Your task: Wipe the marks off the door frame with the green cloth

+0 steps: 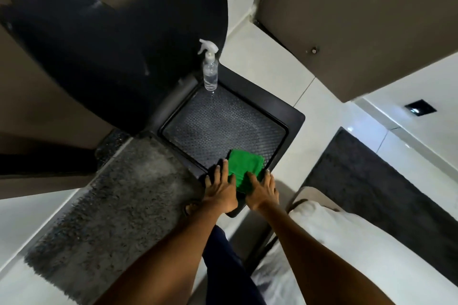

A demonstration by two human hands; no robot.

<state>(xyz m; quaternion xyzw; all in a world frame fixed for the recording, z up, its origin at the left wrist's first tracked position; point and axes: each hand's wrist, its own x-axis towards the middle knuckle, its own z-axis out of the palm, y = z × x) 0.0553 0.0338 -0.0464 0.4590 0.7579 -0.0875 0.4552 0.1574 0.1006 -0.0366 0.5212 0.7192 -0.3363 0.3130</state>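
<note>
A folded green cloth (244, 168) lies on the near corner of a black stool with a mesh seat (220, 126). My left hand (220, 188) rests flat on the cloth's left edge and the stool rim, fingers spread. My right hand (262, 189) lies flat on the cloth's near right part, fingers spread. Neither hand is closed around the cloth. A brown door (359, 20) with a small knob stands at the upper right, its edge against a white wall. No marks are readable from here.
A clear spray bottle (210, 67) with a white trigger stands at the stool's far corner. A black chair back (111, 32) rises to the left. Grey shaggy rugs (119, 200) lie on the white tiled floor; a white bed corner (322, 230) sits right.
</note>
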